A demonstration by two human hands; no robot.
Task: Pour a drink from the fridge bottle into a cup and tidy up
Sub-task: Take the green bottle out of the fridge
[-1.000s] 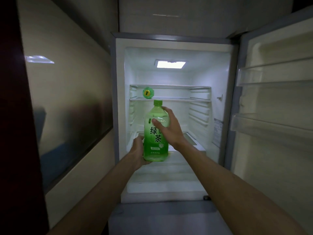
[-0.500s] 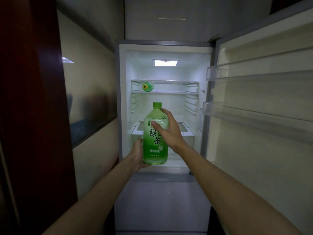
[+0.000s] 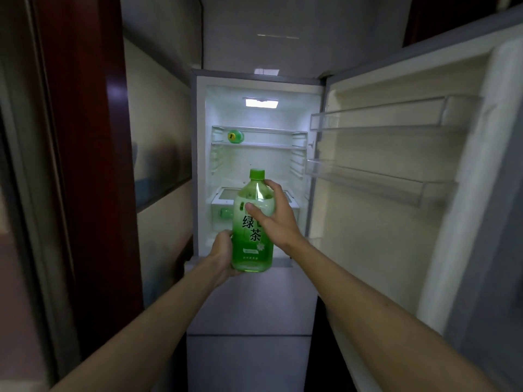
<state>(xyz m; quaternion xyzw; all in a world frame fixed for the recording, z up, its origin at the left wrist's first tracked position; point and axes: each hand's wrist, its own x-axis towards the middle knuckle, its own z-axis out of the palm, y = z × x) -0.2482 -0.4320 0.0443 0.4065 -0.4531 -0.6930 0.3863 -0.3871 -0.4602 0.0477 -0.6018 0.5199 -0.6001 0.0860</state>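
A large green tea bottle [image 3: 249,250] with a green cap and Chinese characters on its label is upright in front of the open fridge [image 3: 257,165]. My left hand [image 3: 223,254] cups its lower left side and base. My right hand [image 3: 273,219] wraps its upper right side, thumb across the label. The bottle is outside the fridge, in front of its lower edge. No cup is in view.
The fridge door [image 3: 396,193] stands open to the right with two clear door shelves. A small green bottle [image 3: 235,136] lies on the upper shelf; another green item [image 3: 225,213] sits in the lower drawer. A dark red door frame [image 3: 85,165] and a beige wall [image 3: 158,137] are on the left.
I have backed away from the fridge with the bottle held in both hands; the fridge looks smaller and farther, and more of the door and left frame shows.
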